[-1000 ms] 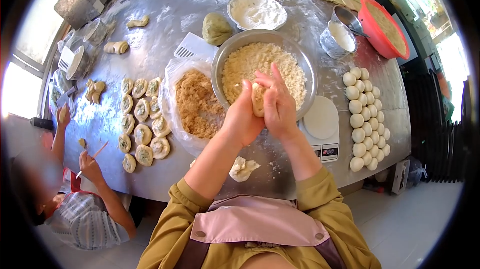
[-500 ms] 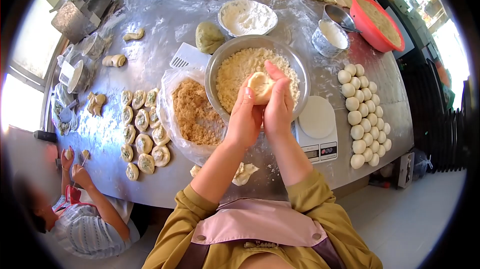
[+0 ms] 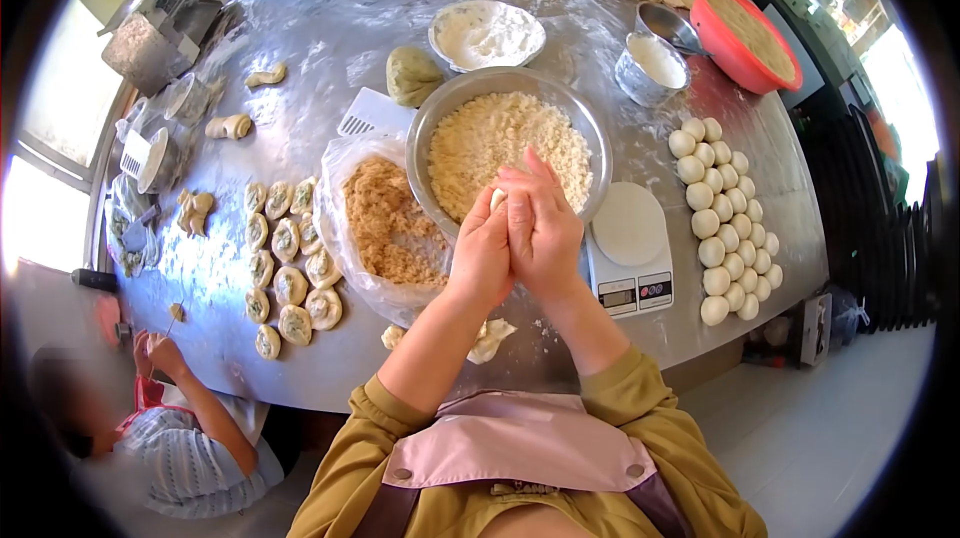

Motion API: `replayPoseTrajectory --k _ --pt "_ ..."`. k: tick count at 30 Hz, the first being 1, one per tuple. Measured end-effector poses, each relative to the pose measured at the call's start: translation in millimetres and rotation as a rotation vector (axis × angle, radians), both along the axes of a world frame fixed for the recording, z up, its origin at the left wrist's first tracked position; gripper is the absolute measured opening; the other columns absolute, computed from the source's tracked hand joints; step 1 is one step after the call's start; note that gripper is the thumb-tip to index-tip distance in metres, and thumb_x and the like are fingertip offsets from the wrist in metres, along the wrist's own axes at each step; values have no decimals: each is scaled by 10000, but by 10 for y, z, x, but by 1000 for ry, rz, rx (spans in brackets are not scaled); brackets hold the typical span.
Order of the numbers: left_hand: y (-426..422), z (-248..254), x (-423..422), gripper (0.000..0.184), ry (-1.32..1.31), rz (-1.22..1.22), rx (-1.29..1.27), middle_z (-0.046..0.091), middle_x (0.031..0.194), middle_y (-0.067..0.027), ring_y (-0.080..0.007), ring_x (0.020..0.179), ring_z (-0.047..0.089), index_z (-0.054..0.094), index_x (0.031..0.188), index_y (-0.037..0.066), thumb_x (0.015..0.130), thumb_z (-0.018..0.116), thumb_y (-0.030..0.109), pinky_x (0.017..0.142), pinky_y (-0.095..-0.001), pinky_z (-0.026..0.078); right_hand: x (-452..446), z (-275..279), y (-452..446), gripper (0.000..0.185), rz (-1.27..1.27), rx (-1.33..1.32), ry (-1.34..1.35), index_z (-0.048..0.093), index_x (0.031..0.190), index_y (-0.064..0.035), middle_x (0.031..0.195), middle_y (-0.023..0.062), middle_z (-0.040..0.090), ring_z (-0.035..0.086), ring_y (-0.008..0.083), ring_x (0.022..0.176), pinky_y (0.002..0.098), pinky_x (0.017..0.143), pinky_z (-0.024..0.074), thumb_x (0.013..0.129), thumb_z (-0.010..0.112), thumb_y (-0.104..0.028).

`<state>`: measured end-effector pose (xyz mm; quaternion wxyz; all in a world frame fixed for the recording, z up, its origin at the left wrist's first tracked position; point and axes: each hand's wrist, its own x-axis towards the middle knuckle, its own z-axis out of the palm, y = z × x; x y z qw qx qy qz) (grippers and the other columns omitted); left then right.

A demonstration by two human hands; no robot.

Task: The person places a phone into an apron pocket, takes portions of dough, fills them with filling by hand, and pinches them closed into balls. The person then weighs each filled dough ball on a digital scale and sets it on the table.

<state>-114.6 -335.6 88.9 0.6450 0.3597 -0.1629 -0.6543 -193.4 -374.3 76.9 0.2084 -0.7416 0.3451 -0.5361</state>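
Both my hands are closed together over the near edge of the metal bowl [image 3: 420, 178], around a piece of pale dough [image 3: 497, 198]. Only a sliver of the dough shows at the top; the rest is hidden by my fingers. My left hand [image 3: 482, 253] cups it from the left. Laid across from the right, my right hand [image 3: 545, 233] presses over it with fingers pointing up. Inside the bowl is a pale crumbly filling [image 3: 520, 133]. A plastic bag of brown crumbly filling [image 3: 385, 223] lies to the left of my wrists.
White dough balls [image 3: 722, 218] stand in rows at right, beside a kitchen scale [image 3: 628, 248]. Filled dough rounds [image 3: 290, 288] lie at left. Flour bowl [image 3: 487, 35], green dough lump [image 3: 413, 76] and red basin [image 3: 745, 38] are farther back. A co-worker [image 3: 190, 448] works at lower left.
The hollowed dough cup was visible between my hands; now my right hand has folded over it and covers most of it. My hands have come closer together and slightly lower.
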Motion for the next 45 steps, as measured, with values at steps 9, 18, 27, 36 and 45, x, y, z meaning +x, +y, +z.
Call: replayPoseTrajectory --k 9,18,27,36,45 --pt "88 58 -292 851 -5 -348 -280 248 1517 -142 -283 1387 286 133 1496 23 937 183 663 1136 -423 226 -766 81 134 871 212 543 -205 398 1330 9 1289 155 517 535 200 1142 329 952 453 679 855 -346" --pt "165 -47 -490 907 -89 -366 -169 208 1551 -117 -281 1382 266 133 1509 56 898 282 710 1118 -419 200 -1490 -345 -92 580 -305 444 18 555 1086 -20 956 99 671 656 172 842 300 725 531 685 860 -307" --pt "365 -70 -139 759 -163 -236 -69 364 1459 -139 -284 1291 398 288 1450 49 947 329 615 1046 -424 325 -2026 -697 -262 889 -487 179 406 426 1334 -34 1375 213 450 324 374 1354 462 1121 221 687 780 -530" --pt "494 -11 126 717 -68 -127 -97 427 1394 -168 -293 1257 439 331 1419 31 963 324 584 1018 -422 370 -2416 -351 111 842 -449 423 -305 310 1425 2 1471 198 329 286 271 1385 390 1118 245 863 621 -543" --pt "584 50 234 714 -54 -72 -102 428 1392 -181 -307 1271 427 339 1414 25 965 326 580 1035 -428 361 -2128 -372 -26 995 -440 379 24 336 1403 -19 1440 189 368 295 316 1370 418 1110 262 682 797 -527"
